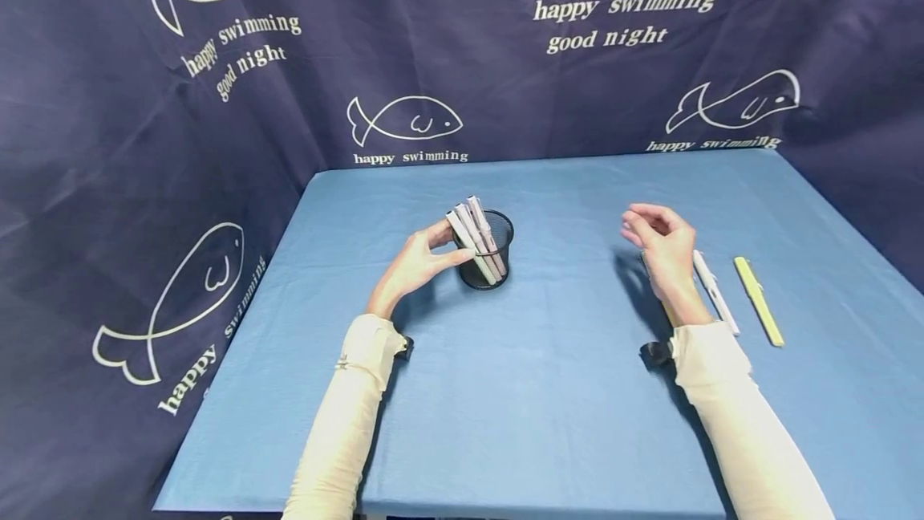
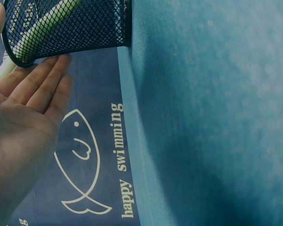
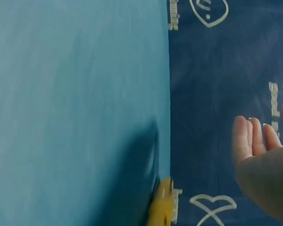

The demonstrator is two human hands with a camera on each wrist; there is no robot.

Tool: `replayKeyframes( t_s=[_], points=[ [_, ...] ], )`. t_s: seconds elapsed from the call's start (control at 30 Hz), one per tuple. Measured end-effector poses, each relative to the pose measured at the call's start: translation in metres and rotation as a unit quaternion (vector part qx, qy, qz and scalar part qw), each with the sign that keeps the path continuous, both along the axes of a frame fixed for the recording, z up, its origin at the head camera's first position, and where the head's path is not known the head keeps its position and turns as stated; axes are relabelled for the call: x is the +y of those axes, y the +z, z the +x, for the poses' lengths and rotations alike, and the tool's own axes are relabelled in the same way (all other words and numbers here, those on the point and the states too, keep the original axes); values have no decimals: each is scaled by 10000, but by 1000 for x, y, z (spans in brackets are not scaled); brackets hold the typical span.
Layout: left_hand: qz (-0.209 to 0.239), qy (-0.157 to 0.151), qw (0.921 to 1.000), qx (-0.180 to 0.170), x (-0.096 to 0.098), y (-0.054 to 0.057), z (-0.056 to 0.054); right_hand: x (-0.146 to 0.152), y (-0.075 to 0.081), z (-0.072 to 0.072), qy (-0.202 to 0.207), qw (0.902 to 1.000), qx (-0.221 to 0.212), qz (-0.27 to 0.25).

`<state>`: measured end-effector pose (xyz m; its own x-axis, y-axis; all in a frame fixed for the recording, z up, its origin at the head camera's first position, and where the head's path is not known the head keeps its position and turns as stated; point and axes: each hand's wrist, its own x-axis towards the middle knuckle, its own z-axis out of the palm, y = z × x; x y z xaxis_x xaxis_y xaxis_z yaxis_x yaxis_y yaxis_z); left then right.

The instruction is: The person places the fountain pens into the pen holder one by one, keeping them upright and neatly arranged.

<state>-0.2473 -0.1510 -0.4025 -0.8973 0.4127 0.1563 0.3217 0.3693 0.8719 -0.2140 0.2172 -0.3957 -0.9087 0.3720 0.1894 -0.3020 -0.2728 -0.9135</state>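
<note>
A black mesh pen holder (image 1: 508, 229) stands upright on the table, with three pale pens (image 1: 479, 225) leaning left inside it. My left hand (image 1: 419, 263) holds it from the left, thumb at the near rim and fingers on the far side. In the left wrist view, the mesh cup (image 2: 92, 26) lies between thumb and fingers (image 2: 52, 84). My right hand (image 1: 666, 251) hovers over the right part of the table, fingers loosely bent and holding nothing. Partly hidden below it lies a yellow pen (image 3: 161, 205). A white pen (image 1: 715, 292) lies just right of that hand.
Farther right a yellow-green pen (image 1: 758, 300) lies on the blue tablecloth (image 1: 549, 392). Dark blue curtains (image 1: 433, 46) with fish drawings and lettering hang behind the table and along its sides.
</note>
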Motion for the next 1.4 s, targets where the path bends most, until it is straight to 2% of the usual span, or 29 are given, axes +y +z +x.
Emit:
replayKeyframes(
  t_s=[0.1,0.2,0.5,0.6,0.77,1.0,1.27,1.4],
  points=[
    [-3,5,10000,16,-2,2,0,16,0,4,67,9996,-255,42],
    [-16,10,10000,44,-3,4,-1,31,-1,9,235,9972,-629,342],
    [-156,80,9998,3,-4,6,-1,54,-4,21,649,9815,-1419,1110],
    [-186,86,9998,-6,-4,6,-1,56,-3,22,671,9719,-1651,1538],
    [-179,109,9998,-36,-4,6,-1,59,-4,22,688,9479,-1899,2463],
    [-167,114,9998,-83,-3,5,0,61,-5,23,789,9331,-2009,2878],
    [-134,83,9999,-38,-1,4,0,61,-4,26,867,9091,-2168,3450],
    [-158,118,9998,-63,0,3,2,63,-5,28,924,9018,-2242,3577]
  ],
)
